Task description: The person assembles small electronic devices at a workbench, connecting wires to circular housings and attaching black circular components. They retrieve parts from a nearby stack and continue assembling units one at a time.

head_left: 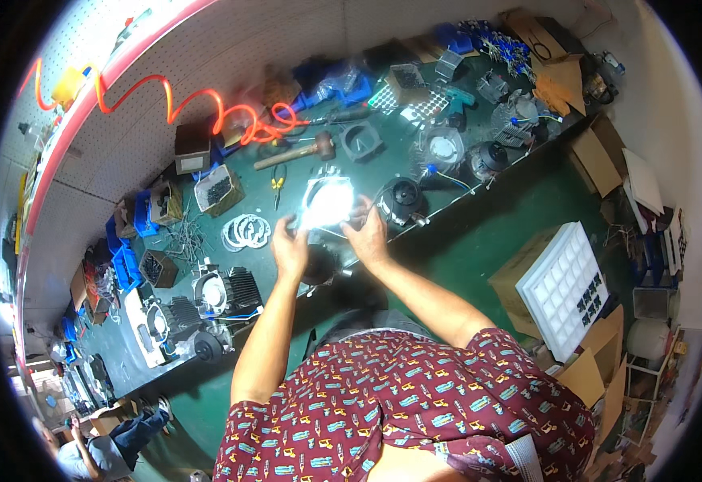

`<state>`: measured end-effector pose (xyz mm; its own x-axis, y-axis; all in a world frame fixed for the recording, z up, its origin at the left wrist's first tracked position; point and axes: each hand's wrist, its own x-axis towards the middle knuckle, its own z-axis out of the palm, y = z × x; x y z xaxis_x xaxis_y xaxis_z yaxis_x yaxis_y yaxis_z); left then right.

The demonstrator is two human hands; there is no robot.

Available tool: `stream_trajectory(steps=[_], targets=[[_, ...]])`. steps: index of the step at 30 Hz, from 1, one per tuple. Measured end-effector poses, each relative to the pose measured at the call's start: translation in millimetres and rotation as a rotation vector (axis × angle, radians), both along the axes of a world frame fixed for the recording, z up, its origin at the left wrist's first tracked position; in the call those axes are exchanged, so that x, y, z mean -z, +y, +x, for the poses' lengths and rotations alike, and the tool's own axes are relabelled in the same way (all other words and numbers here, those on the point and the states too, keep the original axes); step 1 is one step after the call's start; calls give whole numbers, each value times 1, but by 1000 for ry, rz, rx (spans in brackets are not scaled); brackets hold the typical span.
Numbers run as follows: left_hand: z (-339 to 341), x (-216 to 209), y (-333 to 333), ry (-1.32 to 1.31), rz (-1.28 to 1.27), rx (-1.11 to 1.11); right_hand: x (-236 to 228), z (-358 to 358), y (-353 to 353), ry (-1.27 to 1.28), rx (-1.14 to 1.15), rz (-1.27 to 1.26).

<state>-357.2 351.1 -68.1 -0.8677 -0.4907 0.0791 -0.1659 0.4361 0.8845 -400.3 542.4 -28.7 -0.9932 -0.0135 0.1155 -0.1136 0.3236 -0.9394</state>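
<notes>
Between my two hands is a metal motor housing part (328, 201), its face washed out by glare. My left hand (290, 247) grips its left edge, fingers curled against the side. On the opposite edge, my right hand (367, 235) has its thumb and fingers bent around the rim. A dark motor body (319, 265) stands just below the part, partly hidden by my left hand. Several pale metal rings (248, 231) lie left of my left hand. Right of my right hand sits a black round motor piece (401, 199).
Pliers with yellow handles (278, 186) and a mallet (298, 151) lie farther back on the green bench. Finned motors (226, 292) stand left, more motor parts (441, 148) right. An orange coiled hose (198, 98) hangs behind. A white gridded tray (560, 289) leans on cartons; another person (110, 450) is lower left.
</notes>
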Motion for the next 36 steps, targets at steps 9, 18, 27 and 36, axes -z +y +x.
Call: stream_trajectory(steps=[9, 18, 27, 36], targets=[[-22, -19, 10, -116, 321, -9, -1, 5, 2, 116, 36, -11], [-8, -34, -3, -110, 1276, 43, -27, 16, -14, 124, 3, -352], [-3, -33, -27, -16, 1073, 13, -29, 28, -10, -6, 26, -404], [-26, -33, -10, -143, 787, 5, 5, 17, 1, -132, 153, -275]])
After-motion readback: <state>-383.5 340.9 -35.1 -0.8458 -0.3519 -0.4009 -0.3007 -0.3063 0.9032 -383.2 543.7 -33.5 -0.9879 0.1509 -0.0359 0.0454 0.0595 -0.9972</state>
